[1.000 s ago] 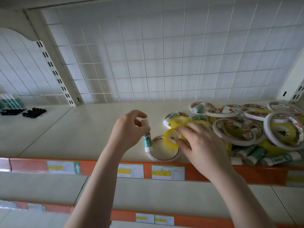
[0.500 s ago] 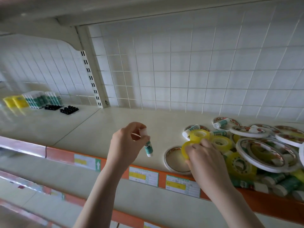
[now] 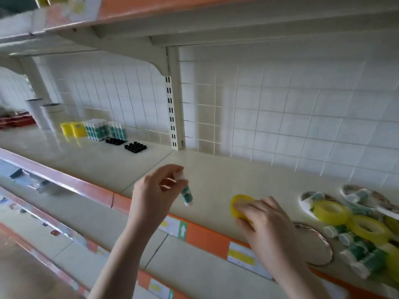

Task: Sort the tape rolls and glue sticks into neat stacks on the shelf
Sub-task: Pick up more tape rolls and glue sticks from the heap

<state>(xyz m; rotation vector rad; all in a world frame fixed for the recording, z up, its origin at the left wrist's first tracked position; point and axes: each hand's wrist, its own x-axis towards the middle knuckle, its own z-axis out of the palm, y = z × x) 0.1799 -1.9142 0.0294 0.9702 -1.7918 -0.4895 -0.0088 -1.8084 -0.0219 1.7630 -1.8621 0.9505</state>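
The cream shelf [image 3: 216, 169] carries a jumble of tape rolls [image 3: 330, 210] and glue sticks [image 3: 356, 253] at its right end; upright glue sticks [image 3: 105, 130], apparently, stand far left.

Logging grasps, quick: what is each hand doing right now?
Left hand: pinches a glue stick near its cap.
Right hand: holds a yellow tape roll.

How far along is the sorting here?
Early on. Glue sticks and yellow tape stand grouped far left. The left hand holds one glue stick, the right hand a tape roll. A mixed pile at right remains unsorted.
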